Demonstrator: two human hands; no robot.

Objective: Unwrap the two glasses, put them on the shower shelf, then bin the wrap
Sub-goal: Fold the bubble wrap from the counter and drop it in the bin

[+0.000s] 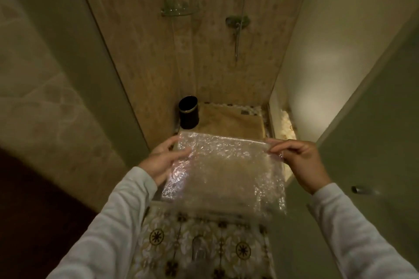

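While you hold the bubble wrap spread flat between your hands, note how it sits. Your left hand grips the left edge, thumb up by the far corner and fingers lying across the sheet. Your right hand pinches the far right corner between thumb and fingertips. The hands are well apart with the sheet stretched between them, and its near edge hangs loose towards you.

The wrap should weigh almost nothing. It is soft and floppy, and it will sag and billow as you move it. The film looks slick, so a light pinch at one corner may slip. I would bring the hands together, crumple the sheet into a ball, and close one whole hand around it.

The black bin stands open on the floor just beyond your left hand and below it, which suits a short forward reach. The shower shelf is high on the wall, far beyond and above the left hand. Something clear seems to stand on it, probably the glasses, though the view is too blurred to count them. Binning the wrap looks like the step left to do.
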